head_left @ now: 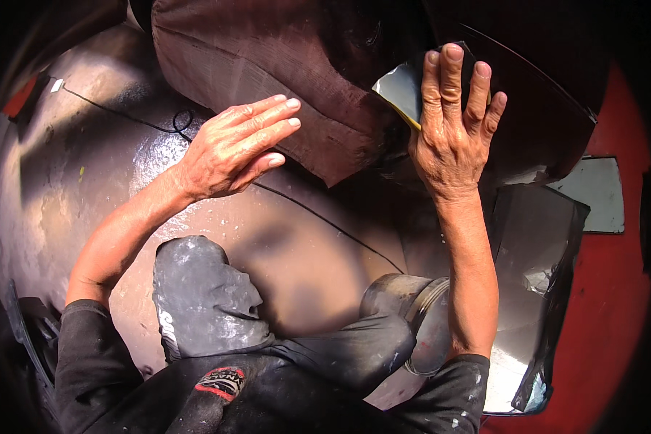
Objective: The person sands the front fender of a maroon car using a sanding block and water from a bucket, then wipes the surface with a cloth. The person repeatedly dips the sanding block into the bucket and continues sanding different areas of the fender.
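Note:
A large dark curved panel with a dull brown, sanded-looking surface stands at the top middle. My left hand lies flat on its lower left part, fingers together and pointing right. My right hand presses a folded sheet of sandpaper against the panel's darker right side, fingers stretched upward over the sheet. A corner of the sheet with a pale back sticks out left of my fingers.
The wet, shiny floor spreads to the left, with a thin black cable across it. My knee in dark trousers and a grey bucket are below. A black plastic sheet lies on a red surface at right.

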